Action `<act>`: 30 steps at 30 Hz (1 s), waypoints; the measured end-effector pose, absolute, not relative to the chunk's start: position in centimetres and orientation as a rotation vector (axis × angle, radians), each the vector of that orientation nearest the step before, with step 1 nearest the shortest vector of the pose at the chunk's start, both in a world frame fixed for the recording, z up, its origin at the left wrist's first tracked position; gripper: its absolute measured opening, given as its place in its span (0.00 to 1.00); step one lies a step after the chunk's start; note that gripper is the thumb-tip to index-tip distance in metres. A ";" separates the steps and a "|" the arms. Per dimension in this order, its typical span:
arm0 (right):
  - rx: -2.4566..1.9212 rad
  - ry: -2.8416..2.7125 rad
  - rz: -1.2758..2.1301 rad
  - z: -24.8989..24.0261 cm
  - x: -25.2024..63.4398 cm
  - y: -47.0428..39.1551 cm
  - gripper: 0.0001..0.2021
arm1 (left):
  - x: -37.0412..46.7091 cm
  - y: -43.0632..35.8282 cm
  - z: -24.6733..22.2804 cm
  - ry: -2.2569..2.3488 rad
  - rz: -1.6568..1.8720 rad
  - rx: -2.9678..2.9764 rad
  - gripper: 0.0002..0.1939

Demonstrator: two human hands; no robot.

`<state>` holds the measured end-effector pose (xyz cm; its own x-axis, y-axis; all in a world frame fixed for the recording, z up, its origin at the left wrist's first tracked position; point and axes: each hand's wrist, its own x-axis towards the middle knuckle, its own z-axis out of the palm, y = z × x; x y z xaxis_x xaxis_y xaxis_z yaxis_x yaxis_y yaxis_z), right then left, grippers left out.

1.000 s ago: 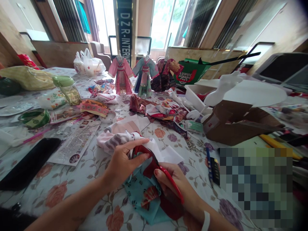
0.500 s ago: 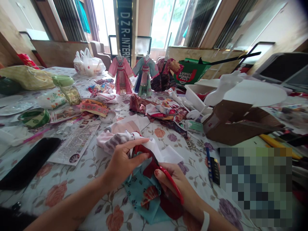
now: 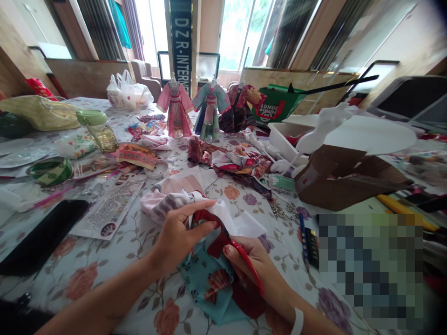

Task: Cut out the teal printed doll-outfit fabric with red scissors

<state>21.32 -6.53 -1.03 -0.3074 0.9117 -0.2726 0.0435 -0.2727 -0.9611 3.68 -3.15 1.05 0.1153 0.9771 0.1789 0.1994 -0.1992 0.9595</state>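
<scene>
Banner (image 3: pixel 181 42) at 12 o'clock reading "DZR-INTER"; green bag (image 3: pixel 279 106) lettering unclear. Left hand (image 3: pixel 178 235) pinching cloth (image 3: pixel 206 274) at bench (image 3: pixel 87 270) centre, right hand (image 3: pixel 258 265) clamped on red scissors (image 3: pixel 244 260). Unchanged since before.

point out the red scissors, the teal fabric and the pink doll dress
red scissors (image 3: pixel 246 263), head view, on the red handle by the right hand
teal fabric (image 3: pixel 202 279), head view, on its lower flat part
pink doll dress (image 3: pixel 175 109), head view, on its front

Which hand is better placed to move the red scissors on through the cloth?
Right. The right hand already has its grip on the red scissors, blades pointing into the cloth. The left hand is busy pinching the cloth by the blades, so it likely holds.
</scene>
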 end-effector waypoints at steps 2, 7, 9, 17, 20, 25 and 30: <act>-1.253 -1.301 1.659 -1.0 21.3 -6.5 0.27 | 3.7 -3.2 1.1 1.191 1.170 1.552 0.18; -1.276 -1.314 1.645 -1.0 21.3 -6.6 0.26 | 3.6 -3.2 1.1 1.169 1.184 1.564 0.17; -1.276 -1.317 1.641 -1.1 21.4 -6.6 0.26 | 3.5 -3.1 1.1 1.166 1.196 1.568 0.15; -1.239 -1.317 1.657 -1.6 21.6 -6.4 0.24 | 3.3 -2.9 1.0 1.223 1.173 1.530 0.16; -1.217 -1.316 1.663 -1.6 21.6 -6.5 0.24 | 3.4 -3.0 1.0 1.231 1.160 1.524 0.17; -1.207 -1.346 1.652 -1.5 21.5 -6.4 0.25 | 3.6 -3.1 1.2 1.194 1.163 1.547 0.16; -1.206 -1.388 1.644 -1.4 21.6 -6.3 0.25 | 3.5 -3.0 1.1 1.158 1.164 1.554 0.16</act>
